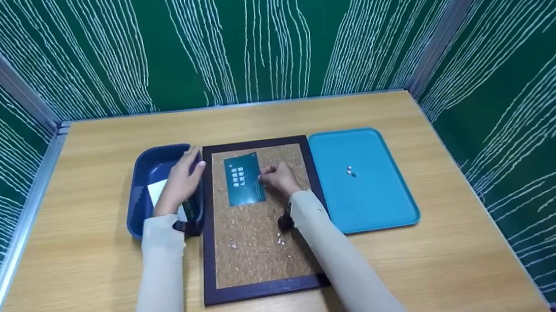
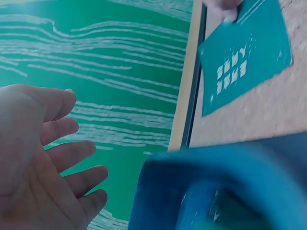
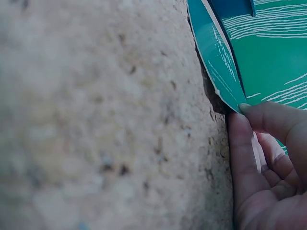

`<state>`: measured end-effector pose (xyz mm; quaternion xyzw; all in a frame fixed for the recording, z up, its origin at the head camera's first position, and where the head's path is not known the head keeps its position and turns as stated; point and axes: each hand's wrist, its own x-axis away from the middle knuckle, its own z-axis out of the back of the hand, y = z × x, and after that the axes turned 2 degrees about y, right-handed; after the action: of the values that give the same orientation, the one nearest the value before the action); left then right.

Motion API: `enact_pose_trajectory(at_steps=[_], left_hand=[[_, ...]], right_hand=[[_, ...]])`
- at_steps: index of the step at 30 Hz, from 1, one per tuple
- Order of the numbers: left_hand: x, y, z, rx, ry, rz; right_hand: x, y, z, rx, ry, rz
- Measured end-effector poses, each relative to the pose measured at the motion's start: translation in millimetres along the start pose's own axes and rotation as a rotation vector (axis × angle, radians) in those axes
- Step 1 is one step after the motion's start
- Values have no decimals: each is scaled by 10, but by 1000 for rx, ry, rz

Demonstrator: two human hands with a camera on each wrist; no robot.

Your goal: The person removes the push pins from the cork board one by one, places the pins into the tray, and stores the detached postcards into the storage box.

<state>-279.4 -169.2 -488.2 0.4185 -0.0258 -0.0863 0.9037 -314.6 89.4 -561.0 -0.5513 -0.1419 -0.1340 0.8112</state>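
Observation:
A green card (image 1: 246, 192) with white characters lies on the upper part of a cork board (image 1: 250, 265) in a dark frame. My right hand (image 1: 282, 178) pinches the card's right edge between thumb and finger. Seen from the right wrist, that edge of the card (image 3: 216, 62) stands slightly off the cork. Above the dark blue bin (image 1: 133, 218) is my left hand (image 1: 178, 183), fingers extended and holding nothing. In the left wrist view its fingers (image 2: 79, 154) are spread apart, beside the bin. Inside the bin, partly hidden by the hand and arm, lies a white piece (image 1: 157, 189) with something dark.
Right of the board sits a light blue tray (image 1: 369, 198) holding several tiny pieces (image 1: 350, 171), too small to identify. Small shiny bits (image 1: 280, 238) are on the lower cork. Green panels (image 1: 160, 45) with white lines enclose the wooden table (image 1: 65, 278) at the back and sides.

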Motion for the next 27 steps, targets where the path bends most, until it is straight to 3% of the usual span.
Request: enact_pose_trajectory(at_steps=[7, 12, 19, 27], left_hand=[[143, -141, 261, 24, 44, 0], [236, -279, 428, 39, 90, 34], [406, -441, 621, 99, 106, 146], [527, -659, 735, 212, 94, 213]], right_hand=[[13, -1, 9, 2, -6, 9], [25, -16, 10, 17, 7, 6], [34, -7, -14, 45, 26, -2], [58, -2, -2, 22, 30, 5]])
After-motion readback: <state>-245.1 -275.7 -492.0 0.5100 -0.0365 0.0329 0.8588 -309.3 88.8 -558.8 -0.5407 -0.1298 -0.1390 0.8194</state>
